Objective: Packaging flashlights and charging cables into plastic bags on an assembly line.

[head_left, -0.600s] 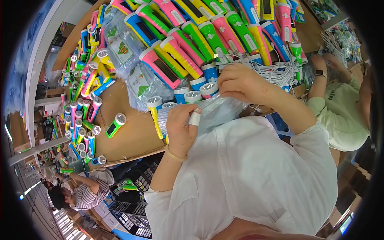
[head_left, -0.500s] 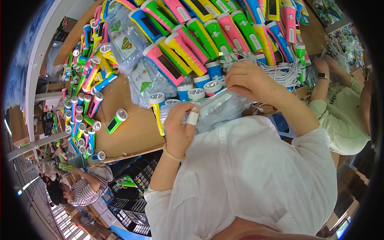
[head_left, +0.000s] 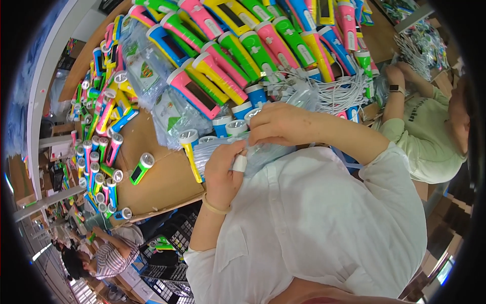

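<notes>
Head view, looking down over the worker's white shirt front. Left hand, one finger wrapped in white tape, is closed around the lower end of a clear crinkled plastic bag held close to the chest. Right hand curls over the bag's upper end, fingers pinched on the film; judged as steadying the mouth while the left bears the weight. Whether anything sits inside the bag cannot be told.

Bag lies between both hands, just above the near edge of the brown cardboard-covered counter. Touching or just beside it: a yellow plastic torch and a few blue-collared torch heads, lenses toward the worker, probably for easy reach.

Beyond, a dense heap of pink, green, yellow and blue plastic torches fills the counter's far side. White coiled cables lie to the right. A lone green torch lies on open cardboard at left, the only free patch.

Right flank is tight: a co-worker in a pale green shirt stands near.
</notes>
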### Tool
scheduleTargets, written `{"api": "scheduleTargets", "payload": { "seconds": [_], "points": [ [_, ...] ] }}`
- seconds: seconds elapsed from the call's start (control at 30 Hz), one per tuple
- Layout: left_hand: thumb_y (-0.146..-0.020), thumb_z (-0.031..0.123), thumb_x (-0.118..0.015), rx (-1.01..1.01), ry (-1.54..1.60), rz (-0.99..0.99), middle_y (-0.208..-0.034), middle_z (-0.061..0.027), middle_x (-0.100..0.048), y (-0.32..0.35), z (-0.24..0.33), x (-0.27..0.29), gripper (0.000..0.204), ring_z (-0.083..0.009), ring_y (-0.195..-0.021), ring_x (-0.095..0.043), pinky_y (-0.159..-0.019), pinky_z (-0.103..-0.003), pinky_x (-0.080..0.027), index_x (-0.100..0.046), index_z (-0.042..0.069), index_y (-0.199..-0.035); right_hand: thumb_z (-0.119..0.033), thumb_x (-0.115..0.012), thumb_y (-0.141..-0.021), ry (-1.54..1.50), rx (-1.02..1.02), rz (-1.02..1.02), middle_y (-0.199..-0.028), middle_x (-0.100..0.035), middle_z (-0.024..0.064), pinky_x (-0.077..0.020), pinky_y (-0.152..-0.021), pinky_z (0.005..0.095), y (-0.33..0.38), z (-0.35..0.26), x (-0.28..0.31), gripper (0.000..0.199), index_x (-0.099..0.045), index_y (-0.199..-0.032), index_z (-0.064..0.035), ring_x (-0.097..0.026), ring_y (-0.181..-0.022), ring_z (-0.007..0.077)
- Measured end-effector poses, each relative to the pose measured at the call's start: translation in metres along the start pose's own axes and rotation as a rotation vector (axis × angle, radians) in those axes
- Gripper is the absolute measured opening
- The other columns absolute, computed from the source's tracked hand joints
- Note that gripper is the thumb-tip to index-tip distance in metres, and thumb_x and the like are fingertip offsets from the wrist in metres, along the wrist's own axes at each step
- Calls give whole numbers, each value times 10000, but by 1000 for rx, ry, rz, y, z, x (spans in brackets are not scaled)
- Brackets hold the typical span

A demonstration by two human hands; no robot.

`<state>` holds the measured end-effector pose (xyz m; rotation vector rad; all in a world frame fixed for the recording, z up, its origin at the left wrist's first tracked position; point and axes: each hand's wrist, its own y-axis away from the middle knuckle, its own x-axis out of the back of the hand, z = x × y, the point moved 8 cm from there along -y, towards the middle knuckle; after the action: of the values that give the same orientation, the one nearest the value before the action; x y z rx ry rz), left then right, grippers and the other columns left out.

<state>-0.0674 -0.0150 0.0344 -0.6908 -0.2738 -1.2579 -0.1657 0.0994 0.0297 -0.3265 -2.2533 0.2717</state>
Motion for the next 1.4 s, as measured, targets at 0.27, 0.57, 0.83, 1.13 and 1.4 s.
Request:
{"api": "scheduleTargets", "payload": {
  "seconds": [0.27,0.57,0.83,1.13,1.4],
  "points": [
    [-799,-50,-726,21,-83,-60,-821,-117,-637,2,-4,3,162,-292,-743,-611,-651,-376,-489,-676,19,-937,-183,-742,-891,9,-373,33,-1060,-666,88,-527,-925,395,66,70,75,229,-672,-1087,-87,-652,-1017,300],
    [-646,-39,-676,-470,62,-397,-1143,-98,-689,-12,33,-29,265,-281,-822,-646,-689,-369,-522,-663,39,-899,-533,-755,-819,939,-1423,627,-1338,-604,224,-547,-953,479,196,204,229,899,-366,-1475,-57,-653,-1166,390],
    [-698,-7,-699,-401,120,-332,-1008,-88,-677,-13,24,-26,267,-279,-819,-666,-660,-360,-527,-698,75,-952,-350,-692,-895,104,-840,969,-1016,-713,104,-543,-744,335,176,176,211,527,-542,-1278,-20,-700,-861,201],
    [-726,-21,-705,-389,101,-203,-945,-110,-651,-17,25,-23,264,-302,-789,-654,-650,-364,-531,-700,58,-978,-176,-714,-904,-467,-430,213,-1206,-636,107,-517,-924,347,35,14,49,541,-494,-1370,-10,-616,-1121,199],
    [-737,-6,-750,-357,111,-40,-893,-123,-650,-8,21,-10,221,-287,-760,-656,-625,-342,-523,-706,50,-946,-118,-685,-919,-510,-344,124,-1134,-651,173,-527,-872,433,27,-8,51,615,-358,-1431,-21,-651,-1048,292]
  ]
}}
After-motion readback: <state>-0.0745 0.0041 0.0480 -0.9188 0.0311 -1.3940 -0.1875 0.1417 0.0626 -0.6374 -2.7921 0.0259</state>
